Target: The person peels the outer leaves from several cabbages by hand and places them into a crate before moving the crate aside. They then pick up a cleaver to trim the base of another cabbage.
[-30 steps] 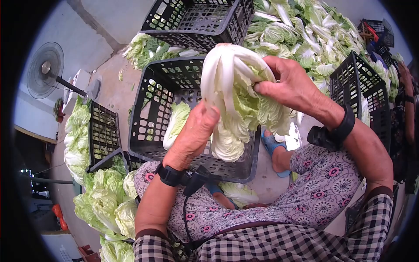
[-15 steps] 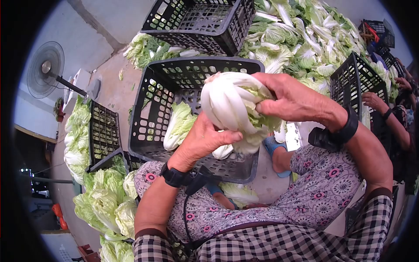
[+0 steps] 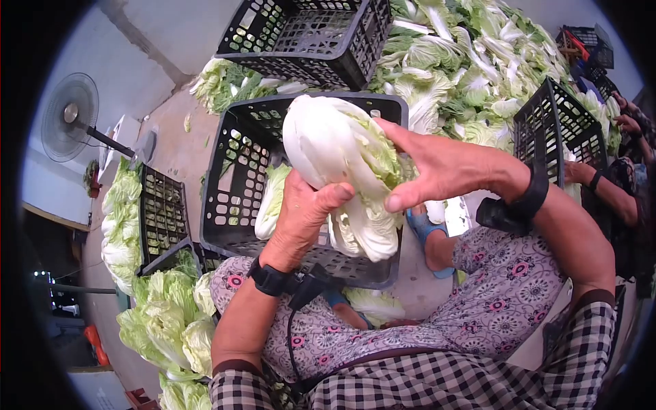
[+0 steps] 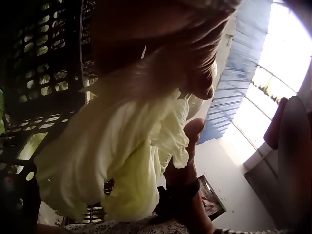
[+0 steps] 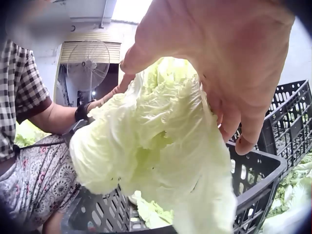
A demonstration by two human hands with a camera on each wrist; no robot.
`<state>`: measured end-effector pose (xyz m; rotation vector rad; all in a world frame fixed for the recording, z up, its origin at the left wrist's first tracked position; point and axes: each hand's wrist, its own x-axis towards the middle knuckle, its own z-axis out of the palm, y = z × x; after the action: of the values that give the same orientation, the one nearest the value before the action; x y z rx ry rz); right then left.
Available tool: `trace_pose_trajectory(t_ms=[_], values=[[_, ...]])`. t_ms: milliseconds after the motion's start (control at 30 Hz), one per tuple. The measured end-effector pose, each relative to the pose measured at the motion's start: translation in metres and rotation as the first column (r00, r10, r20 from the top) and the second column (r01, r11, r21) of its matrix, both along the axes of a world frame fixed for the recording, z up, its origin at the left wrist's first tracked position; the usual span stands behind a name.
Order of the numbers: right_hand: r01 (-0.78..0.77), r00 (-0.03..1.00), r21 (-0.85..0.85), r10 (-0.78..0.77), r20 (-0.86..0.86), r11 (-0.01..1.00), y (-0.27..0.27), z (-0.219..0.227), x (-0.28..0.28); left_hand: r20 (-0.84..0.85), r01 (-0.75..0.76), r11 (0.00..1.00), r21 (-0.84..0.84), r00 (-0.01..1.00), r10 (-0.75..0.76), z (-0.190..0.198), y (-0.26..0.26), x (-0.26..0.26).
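A head of Chinese cabbage (image 3: 342, 154) is held above a black crate (image 3: 222, 198), its white base toward the upper left and its leaves toward the lower right. My left hand (image 3: 304, 212) grips it from the near left side, thumb across the white stalks. Along its right side lies my right hand (image 3: 451, 160), thumb and fingers spread around the leafy part. In the right wrist view the right hand (image 5: 219, 53) arches over the pale leaves (image 5: 165, 131). Another cabbage (image 3: 272, 201) lies inside the crate.
A second black crate (image 3: 355, 58) stands behind, beside a large leaf pile (image 3: 471, 61). More cabbages (image 3: 160, 314) and a crate (image 3: 162, 212) are at left, with a fan (image 3: 70, 116). At right are another crate (image 3: 560, 130) and another person's arm (image 3: 611, 195).
The cabbage has turned in my hands from leaves hanging down to its smooth white side showing. My right fingers have loosened and spread. At the right, the other person's arms have moved.
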<state>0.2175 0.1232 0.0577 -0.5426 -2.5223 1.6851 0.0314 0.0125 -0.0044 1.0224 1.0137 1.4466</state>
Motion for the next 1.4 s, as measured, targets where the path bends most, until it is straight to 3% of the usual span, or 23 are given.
trace_pose_trajectory(t_ms=[133, 267, 500, 600, 700, 833, 933, 1100, 1167, 1300, 1400], values=[[-0.004, 0.999, 0.029, 0.005, -0.037, 1.000, 0.000, -0.005, -0.006, 0.019, -0.017, 0.998, 0.055, 1.000, 0.016, -0.002, 0.004, 0.004], [0.067, 0.954, 0.274, 0.019, -0.300, 0.960, 0.012, -0.034, -0.018, 0.198, -0.044, 0.998, 0.053, 0.980, 0.033, 0.013, 0.007, 0.025], [0.248, 0.969, 0.318, -0.230, -0.094, 0.915, -0.001, -0.011, -0.014, 0.345, -0.019, 1.000, 0.014, 0.938, 0.013, 0.008, 0.011, 0.036], [0.291, 0.951, 0.308, -0.239, -0.194, 0.906, 0.001, -0.012, -0.011, 0.287, 0.066, 0.997, 0.051, 0.955, -0.078, 0.005, 0.011, 0.033], [0.286, 0.953, 0.297, -0.239, -0.187, 0.911, 0.007, -0.013, -0.006, 0.228, 0.152, 0.988, 0.007, 0.962, -0.150, 0.004, 0.011, 0.026], [0.327, 0.933, 0.334, -0.246, -0.262, 0.884, 0.011, -0.009, -0.001, 0.226, 0.191, 0.981, -0.036, 0.958, -0.178, -0.008, 0.009, 0.018], [0.437, 0.869, 0.195, -0.356, -0.345, 0.878, 0.014, -0.004, 0.003, 0.255, 0.224, 0.969, -0.102, 0.948, -0.192, -0.014, 0.007, 0.008], [0.334, 0.904, -0.115, -0.352, -0.242, 0.936, 0.014, -0.001, -0.002, 0.253, 0.154, 0.985, -0.077, 0.959, -0.130, -0.010, 0.014, 0.025], [0.341, 0.909, -0.035, -0.340, -0.241, 0.939, 0.006, -0.002, -0.008, 0.317, 0.114, 0.987, -0.111, 0.946, -0.073, -0.012, 0.013, 0.030], [0.289, 0.907, -0.060, -0.294, -0.301, 0.955, 0.000, -0.002, -0.011, 0.276, 0.057, 0.995, -0.080, 0.961, -0.032, -0.015, 0.012, 0.030], [0.286, 0.922, 0.049, -0.261, -0.286, 0.957, 0.003, -0.017, -0.013, 0.240, 0.058, 0.993, -0.107, 0.970, -0.031, -0.015, 0.011, 0.032]])
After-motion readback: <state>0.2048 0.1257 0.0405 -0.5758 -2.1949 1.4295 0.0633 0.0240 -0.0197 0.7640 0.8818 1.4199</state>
